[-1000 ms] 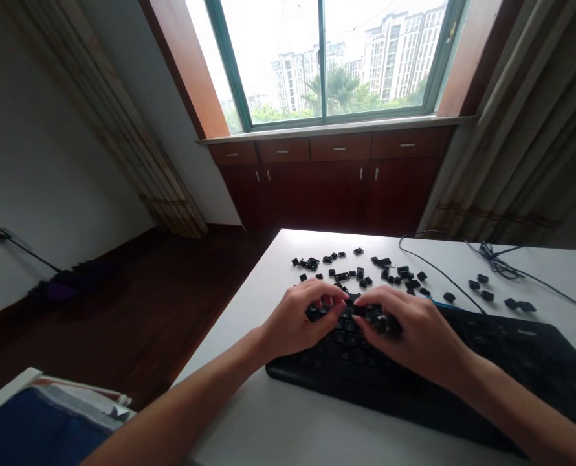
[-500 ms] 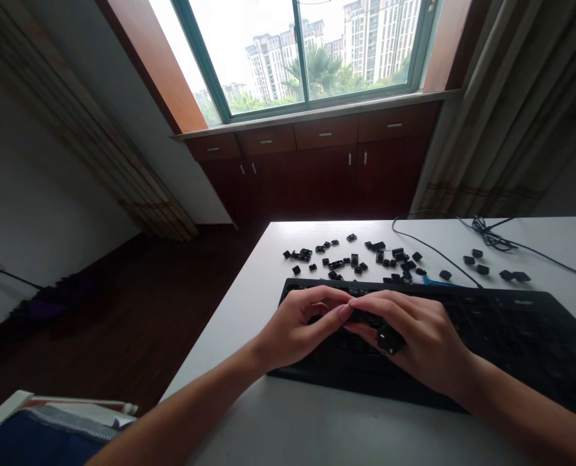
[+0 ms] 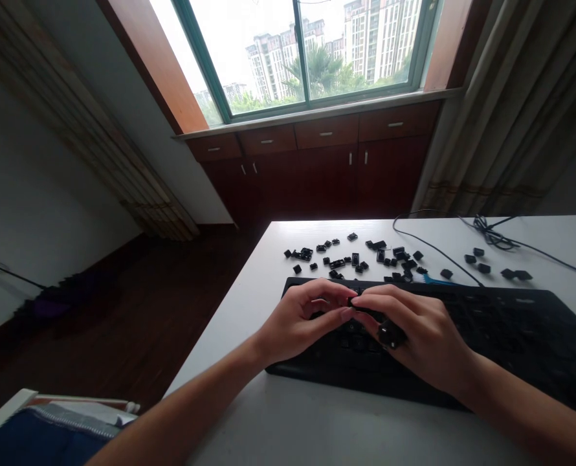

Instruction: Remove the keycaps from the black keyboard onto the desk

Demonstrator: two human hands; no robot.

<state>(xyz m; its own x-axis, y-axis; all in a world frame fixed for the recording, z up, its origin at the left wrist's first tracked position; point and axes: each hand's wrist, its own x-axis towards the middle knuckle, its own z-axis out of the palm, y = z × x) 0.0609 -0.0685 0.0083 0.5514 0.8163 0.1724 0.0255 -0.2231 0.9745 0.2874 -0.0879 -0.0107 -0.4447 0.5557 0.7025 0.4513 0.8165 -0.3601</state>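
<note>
Above the left part of a black keyboard (image 3: pixel 327 372), my two hands meet at the fingertips. A small black keycap (image 3: pixel 350 301) shows between them. My left hand (image 3: pixel 300 323) pinches it with thumb and index finger. From the other side, the fingers of my right hand (image 3: pixel 419 330) close on the same keycap. A larger dark piece (image 3: pixel 389 334) with shiny spots is tucked under my right fingers, its kind unclear. The fingers hide part of the keys beneath.
Several loose black keycaps (image 3: pixel 354 259) lie scattered behind the keyboard on the white table (image 3: pixel 249 291). A blue brush (image 3: pixel 433 280) lies by its back edge. A black cable (image 3: pixel 494 234) is bundled at the back right. The table's left edge drops to the floor.
The fingertips have parted a little and shifted slightly, so the small keycap between them shows more now. The dark piece in my right hand has tilted slightly.
</note>
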